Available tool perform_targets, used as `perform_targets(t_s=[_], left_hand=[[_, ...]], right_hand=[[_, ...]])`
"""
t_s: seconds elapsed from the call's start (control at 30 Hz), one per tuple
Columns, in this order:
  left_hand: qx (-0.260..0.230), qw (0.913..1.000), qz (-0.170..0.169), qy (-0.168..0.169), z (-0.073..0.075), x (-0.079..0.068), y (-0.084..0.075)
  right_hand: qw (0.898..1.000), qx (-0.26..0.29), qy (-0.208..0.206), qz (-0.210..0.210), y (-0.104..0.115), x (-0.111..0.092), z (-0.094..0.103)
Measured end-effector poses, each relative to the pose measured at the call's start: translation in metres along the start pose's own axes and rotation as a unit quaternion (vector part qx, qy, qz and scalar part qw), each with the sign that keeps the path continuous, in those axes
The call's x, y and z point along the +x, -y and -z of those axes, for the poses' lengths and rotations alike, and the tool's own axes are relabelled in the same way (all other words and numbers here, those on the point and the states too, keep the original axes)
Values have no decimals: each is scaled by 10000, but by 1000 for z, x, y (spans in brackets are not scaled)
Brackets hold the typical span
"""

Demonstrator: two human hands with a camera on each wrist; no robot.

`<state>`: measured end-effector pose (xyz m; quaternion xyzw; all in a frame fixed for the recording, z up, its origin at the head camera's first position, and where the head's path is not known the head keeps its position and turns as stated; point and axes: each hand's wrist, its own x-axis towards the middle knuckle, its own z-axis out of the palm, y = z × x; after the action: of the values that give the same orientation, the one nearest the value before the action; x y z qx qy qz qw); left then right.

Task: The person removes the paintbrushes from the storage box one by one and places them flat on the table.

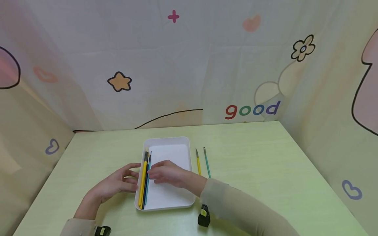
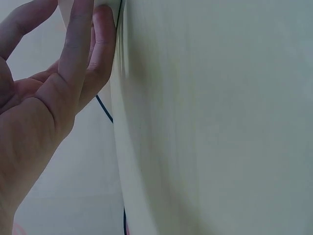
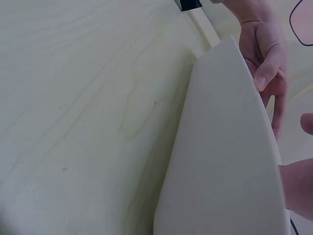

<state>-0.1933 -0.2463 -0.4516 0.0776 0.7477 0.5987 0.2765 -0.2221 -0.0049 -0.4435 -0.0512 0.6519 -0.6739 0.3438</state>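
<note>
A white rectangular tray [image 1: 174, 154] lies on the table. Along its left side several paintbrushes lie side by side, among them a thick yellow paintbrush [image 1: 142, 183], a dark blue one and a teal paintbrush [image 1: 147, 190]. My right hand [image 1: 169, 173] reaches over the tray, its fingertips at the teal brush; the fingers are extended and pinch nothing visible. My left hand [image 1: 116, 183] touches the tray's left wall with spread fingers and thumb. In the right wrist view the tray's outer wall [image 3: 220, 147] hides most of the right hand.
Right of the tray lie a thin yellow paintbrush [image 1: 198, 164] and a teal paintbrush [image 1: 207, 162], their lower parts hidden by the right forearm. The pale green table [image 1: 251, 154] is bounded by a patterned cloth [image 1: 177, 72] at the back and sides.
</note>
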Motion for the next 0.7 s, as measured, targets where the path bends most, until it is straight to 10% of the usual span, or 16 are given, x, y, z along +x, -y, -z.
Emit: perform_targets(t_s=[0.7], left_hand=[[135,9999,-84,57,3,1,0]], right_hand=[[9998,152,-52,111,-8,9,-10]])
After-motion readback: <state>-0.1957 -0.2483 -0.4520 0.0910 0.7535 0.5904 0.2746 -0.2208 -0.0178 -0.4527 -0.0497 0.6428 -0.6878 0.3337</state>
